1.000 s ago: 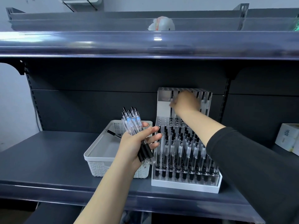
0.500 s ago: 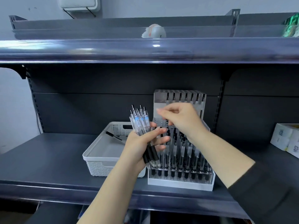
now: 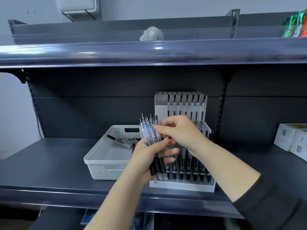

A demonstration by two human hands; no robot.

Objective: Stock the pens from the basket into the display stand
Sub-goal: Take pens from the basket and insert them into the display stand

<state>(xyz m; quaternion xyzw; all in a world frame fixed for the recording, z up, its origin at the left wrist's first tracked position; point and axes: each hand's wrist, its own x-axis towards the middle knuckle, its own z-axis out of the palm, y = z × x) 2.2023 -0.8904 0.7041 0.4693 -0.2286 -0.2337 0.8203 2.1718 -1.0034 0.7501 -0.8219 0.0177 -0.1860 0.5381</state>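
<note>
Pens (image 3: 150, 135), a fistful of them, stand bunched in the left hand (image 3: 147, 156), clicker ends up and black rubber sleeves poking out below the palm, right in front of the display stand (image 3: 182, 185). The left grip is wrapped round the whole bundle; the right hand (image 3: 181, 133) is at the top of it, fingertips (image 3: 157, 127) pinching at one clear barrel, apparently picking out a single pen. So the step in hand looks like drawing one pen out of the bunch, and the next move calls for sliding it free without dragging its neighbours, then dropping it tip-down into an open slot; the back row's left end looks vacant. The stand is clear acrylic on a white base, stepped in tiers, its front rows full of upright pens. The barrels are see-through plastic with small blue-and-white labels, slick stuff, likely to slip against each other. To the left, touching or nearly touching the stand, the white basket (image 3: 108, 170) has woven-look perforated walls, and a few pens lie inside. Everything rests on a smooth dark grey shelf (image 3: 49, 163).
</note>
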